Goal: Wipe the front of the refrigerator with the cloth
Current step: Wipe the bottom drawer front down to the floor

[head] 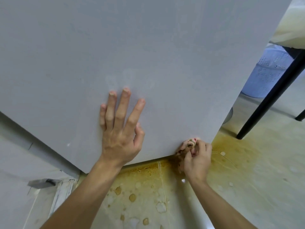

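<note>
Head view: the grey fridge point(132, 55) front fills the upper frame. The left hand point(121, 129) lies flat against it at centre, fingers straight and spread. At lower right, the right hand point(197, 160) grips a bunched cloth point(188, 144), fingers curled, pressing it to the door's bottom edge above the stained floor point(239, 162).
</note>
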{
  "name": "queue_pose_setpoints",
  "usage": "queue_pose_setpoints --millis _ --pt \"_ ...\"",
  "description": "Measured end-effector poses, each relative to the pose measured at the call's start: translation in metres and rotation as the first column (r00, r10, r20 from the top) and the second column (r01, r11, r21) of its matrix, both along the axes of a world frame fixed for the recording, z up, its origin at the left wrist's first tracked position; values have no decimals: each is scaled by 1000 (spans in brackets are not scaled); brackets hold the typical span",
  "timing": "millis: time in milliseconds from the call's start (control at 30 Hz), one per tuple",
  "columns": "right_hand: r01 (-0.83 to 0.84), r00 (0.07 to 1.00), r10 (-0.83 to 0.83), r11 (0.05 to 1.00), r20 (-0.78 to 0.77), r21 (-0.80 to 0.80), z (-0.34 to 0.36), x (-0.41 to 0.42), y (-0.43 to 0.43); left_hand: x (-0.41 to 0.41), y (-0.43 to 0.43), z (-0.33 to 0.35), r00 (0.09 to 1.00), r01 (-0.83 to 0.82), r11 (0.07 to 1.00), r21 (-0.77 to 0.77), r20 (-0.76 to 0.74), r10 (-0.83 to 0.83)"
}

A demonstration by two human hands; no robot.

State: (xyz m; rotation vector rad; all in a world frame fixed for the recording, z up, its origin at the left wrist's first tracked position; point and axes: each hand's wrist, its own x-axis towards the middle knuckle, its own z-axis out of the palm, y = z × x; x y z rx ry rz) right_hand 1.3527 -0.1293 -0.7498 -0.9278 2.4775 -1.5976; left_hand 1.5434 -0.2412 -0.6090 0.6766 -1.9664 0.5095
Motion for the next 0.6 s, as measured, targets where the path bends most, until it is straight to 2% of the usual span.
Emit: queue_pose_setpoints --millis 167,267,400,600 --pt "-76 993 49 960 -105 -268 42 -6 4 26 -7 -13 999 -12 1000 -27 42 13" --pt "-63 992 12 914 -128 -400 55 -11 0 38 -11 -10 1000 -8 1000 -15 30 8" --pt "42 992 -80 942 -101 -332 34 19 -6 48 -14 -8 999 -22 1000 -19 37 22" --pt "2 997 8 990 71 -139 -12 99 -23 62 -13 -19 999 -29 1000 4 37 29"
